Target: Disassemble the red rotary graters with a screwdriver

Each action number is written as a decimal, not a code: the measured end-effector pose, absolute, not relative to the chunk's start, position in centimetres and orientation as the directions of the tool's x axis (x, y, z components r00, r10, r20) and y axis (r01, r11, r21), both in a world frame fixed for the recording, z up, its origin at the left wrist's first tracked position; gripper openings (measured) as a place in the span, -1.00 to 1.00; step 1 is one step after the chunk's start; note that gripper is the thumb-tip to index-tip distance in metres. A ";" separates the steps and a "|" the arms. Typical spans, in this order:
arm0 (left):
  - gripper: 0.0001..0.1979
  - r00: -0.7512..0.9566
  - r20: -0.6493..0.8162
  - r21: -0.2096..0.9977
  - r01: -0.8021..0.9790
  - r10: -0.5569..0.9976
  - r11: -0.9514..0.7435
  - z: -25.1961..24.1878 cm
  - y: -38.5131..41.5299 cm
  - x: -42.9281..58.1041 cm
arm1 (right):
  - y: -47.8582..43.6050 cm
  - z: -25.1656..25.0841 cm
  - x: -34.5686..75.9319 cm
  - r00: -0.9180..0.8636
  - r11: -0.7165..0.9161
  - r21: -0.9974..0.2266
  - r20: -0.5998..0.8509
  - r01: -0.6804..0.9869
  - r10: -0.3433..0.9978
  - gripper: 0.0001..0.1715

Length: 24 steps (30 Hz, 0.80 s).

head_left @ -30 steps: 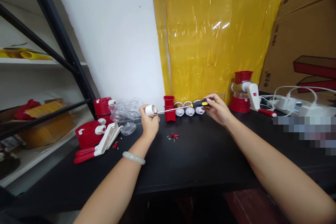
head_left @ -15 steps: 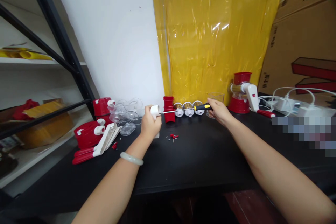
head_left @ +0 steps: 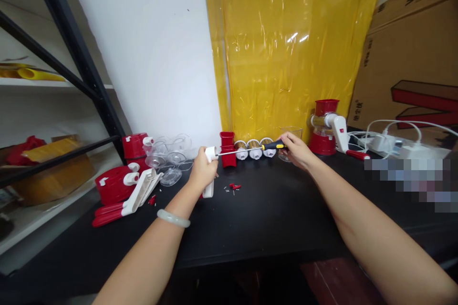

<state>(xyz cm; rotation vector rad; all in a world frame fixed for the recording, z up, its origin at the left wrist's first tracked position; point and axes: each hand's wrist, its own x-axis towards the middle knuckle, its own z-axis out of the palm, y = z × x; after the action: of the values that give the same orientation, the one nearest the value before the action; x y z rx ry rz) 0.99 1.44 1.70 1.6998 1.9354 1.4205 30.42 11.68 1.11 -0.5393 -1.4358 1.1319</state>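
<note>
My left hand point(head_left: 203, 169) is closed around a white crank handle point(head_left: 208, 190), its round end up and its lower part hanging below my fingers. A screwdriver point(head_left: 273, 146) with a black and yellow grip lies level in my right hand point(head_left: 295, 149). Its long shaft points left, and the tip reaches into or against the handle's round end; the exact contact is too small to see. On the black table point(head_left: 257, 228) below are a small red part point(head_left: 234, 186) and several tiny screws point(head_left: 226, 190).
Behind the hands stand a red chute point(head_left: 228, 150) and three grater drums point(head_left: 255, 149). Red bases point(head_left: 113, 185), white-and-red handles point(head_left: 138, 195) and clear plastic parts point(head_left: 171, 176) sit left. An assembled rotary grater point(head_left: 324, 128) and a power strip with cables point(head_left: 411, 150) are right.
The lower part of the crank handle shows more below my left hand, tilted slightly. The screwdriver stays at its round end. The whole view has shifted a little.
</note>
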 end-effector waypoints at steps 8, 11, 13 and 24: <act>-0.66 -0.312 0.190 0.867 0.498 0.931 -0.010 1.9 2.0 0.7 | 12.2 1.2 30.6 -0.212 0.453 -0.875 0.482 -0.172 0.850 -0.56; -0.65 -0.312 0.212 0.858 0.513 0.926 -0.023 1.8 1.8 1.2 | 11.9 1.4 30.8 -0.171 0.406 -0.913 0.408 -0.048 0.897 -0.38; -0.65 -0.308 0.199 0.850 0.526 0.930 -0.008 1.6 1.8 1.4 | 11.6 1.6 30.9 -0.136 0.415 -0.908 0.404 0.058 0.904 -0.33; -0.68 -0.221 0.079 0.914 0.406 0.972 0.018 1.7 1.8 0.5 | 10.7 2.2 30.9 -0.192 0.584 -0.810 0.565 0.054 0.802 -0.50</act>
<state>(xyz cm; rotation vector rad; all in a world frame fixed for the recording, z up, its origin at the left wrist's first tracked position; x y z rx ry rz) 0.52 1.78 1.67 1.4181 1.6853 1.1814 30.86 10.66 2.24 -0.7275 -1.6407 0.7945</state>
